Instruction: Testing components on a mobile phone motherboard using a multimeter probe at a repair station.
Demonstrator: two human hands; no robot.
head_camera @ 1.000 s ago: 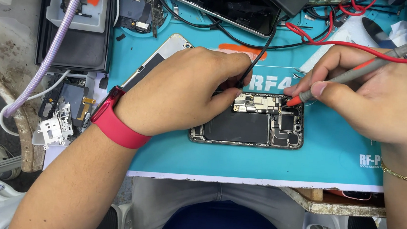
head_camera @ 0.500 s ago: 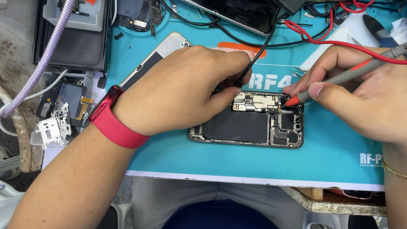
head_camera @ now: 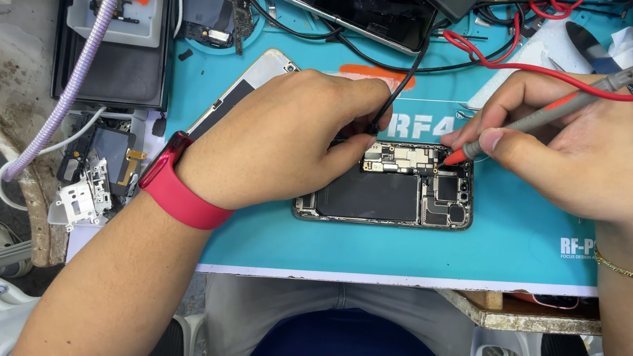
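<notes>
Opened smartphone (head_camera: 387, 196), its back off and its dark battery and circuit boards showing, lies flat on the teal repair mat (head_camera: 508, 252) near the front edge of the desk (head_camera: 518, 314). Left hand (head_camera: 281, 140), with a red band (head_camera: 179, 181) on the wrist, rests over the phone's left end; its grip is narrow, thumb and fingers pinched on a black probe lead (head_camera: 401, 82) whose tip comes down at the phone's upper edge. Right hand (head_camera: 585, 159), a thin gold bracelet (head_camera: 629, 270) at the wrist, pinches a grey probe (head_camera: 551, 118) like a pen, and the probe's red tip touches the board near the phone's upper right corner. A red wire (head_camera: 495, 56) runs back from that probe across the mat. Left of the mat lie small loose phone parts (head_camera: 91, 181). Farther off, a phone panel (head_camera: 240, 91) lies partly under the left hand, a dark-screened device (head_camera: 339, 4) sits at the mat's far edge, and a lilac hose (head_camera: 74, 73) crosses a black tray (head_camera: 112, 68).
</notes>
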